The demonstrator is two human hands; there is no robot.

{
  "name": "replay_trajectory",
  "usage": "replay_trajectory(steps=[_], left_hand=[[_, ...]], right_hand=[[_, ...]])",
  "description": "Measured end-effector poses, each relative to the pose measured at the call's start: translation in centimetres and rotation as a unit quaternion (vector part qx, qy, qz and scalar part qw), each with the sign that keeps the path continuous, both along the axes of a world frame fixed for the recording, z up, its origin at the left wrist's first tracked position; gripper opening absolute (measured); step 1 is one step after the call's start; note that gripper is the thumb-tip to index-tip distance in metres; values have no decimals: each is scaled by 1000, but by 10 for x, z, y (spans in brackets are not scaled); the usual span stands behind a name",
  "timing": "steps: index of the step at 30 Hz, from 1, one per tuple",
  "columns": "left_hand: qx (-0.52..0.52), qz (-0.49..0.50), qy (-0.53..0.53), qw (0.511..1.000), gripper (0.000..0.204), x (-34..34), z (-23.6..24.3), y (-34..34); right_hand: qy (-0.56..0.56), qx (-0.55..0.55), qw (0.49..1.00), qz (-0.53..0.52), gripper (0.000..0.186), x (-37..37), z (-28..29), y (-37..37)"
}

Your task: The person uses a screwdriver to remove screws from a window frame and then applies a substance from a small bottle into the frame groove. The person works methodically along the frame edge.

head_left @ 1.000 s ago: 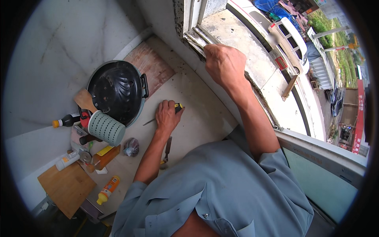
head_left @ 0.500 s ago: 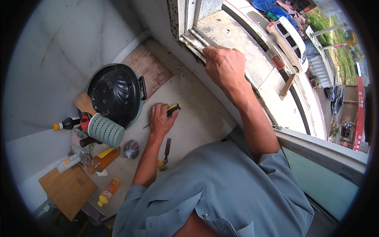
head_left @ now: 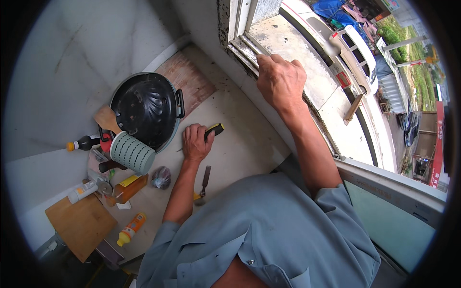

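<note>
My left hand (head_left: 194, 144) rests on the pale countertop, fingers curled round a tool with a black-and-yellow handle (head_left: 216, 129). A thin tip shows on the other side of that hand; its exact kind is hard to tell. At the window, my right hand (head_left: 282, 82) is a closed fist, knuckles up, over the dirty sill track (head_left: 245, 55). Whatever it may hold is hidden beneath the fingers. Closer to my body, a flat dark-handled tool (head_left: 206, 180) lies on the counter, partly covered by my shirt.
Left of my left hand stand a black-lidded pan (head_left: 146, 110), a perforated grey-green holder (head_left: 132, 152) with a wooden spatula (head_left: 106, 118), and several bottles. An orange bottle (head_left: 131, 229) lies near a wooden board (head_left: 80, 225). Outside are a ledge and a parked vehicle (head_left: 354, 57).
The whole view has shifted slightly with my head. My left hand keeps hold of the tool, and my right fist stays at the window track with little visible movement.
</note>
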State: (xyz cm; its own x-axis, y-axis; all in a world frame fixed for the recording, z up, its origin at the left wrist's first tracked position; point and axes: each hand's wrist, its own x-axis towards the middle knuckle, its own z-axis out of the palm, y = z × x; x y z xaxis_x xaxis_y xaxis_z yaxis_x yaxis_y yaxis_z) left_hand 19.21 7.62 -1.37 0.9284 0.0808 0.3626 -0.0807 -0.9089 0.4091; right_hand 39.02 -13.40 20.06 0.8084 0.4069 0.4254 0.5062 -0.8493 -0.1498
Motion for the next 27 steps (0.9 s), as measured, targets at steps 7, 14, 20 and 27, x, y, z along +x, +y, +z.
replay_trajectory(steps=[7, 14, 20, 27], left_hand=[[-3, -2, 0, 1000, 26, 2, 2, 0], [2, 4, -6, 1000, 26, 0, 1, -1], [2, 5, -5, 1000, 26, 1, 1, -2], [-3, 11, 0, 1000, 24, 0, 1, -2]], right_hand=[[63, 25, 997, 27, 15, 9, -1, 6], [38, 58, 998, -10, 9, 9, -9, 10], [100, 145, 983, -51, 18, -1, 6, 1], [142, 117, 980, -79, 23, -14, 20, -14]])
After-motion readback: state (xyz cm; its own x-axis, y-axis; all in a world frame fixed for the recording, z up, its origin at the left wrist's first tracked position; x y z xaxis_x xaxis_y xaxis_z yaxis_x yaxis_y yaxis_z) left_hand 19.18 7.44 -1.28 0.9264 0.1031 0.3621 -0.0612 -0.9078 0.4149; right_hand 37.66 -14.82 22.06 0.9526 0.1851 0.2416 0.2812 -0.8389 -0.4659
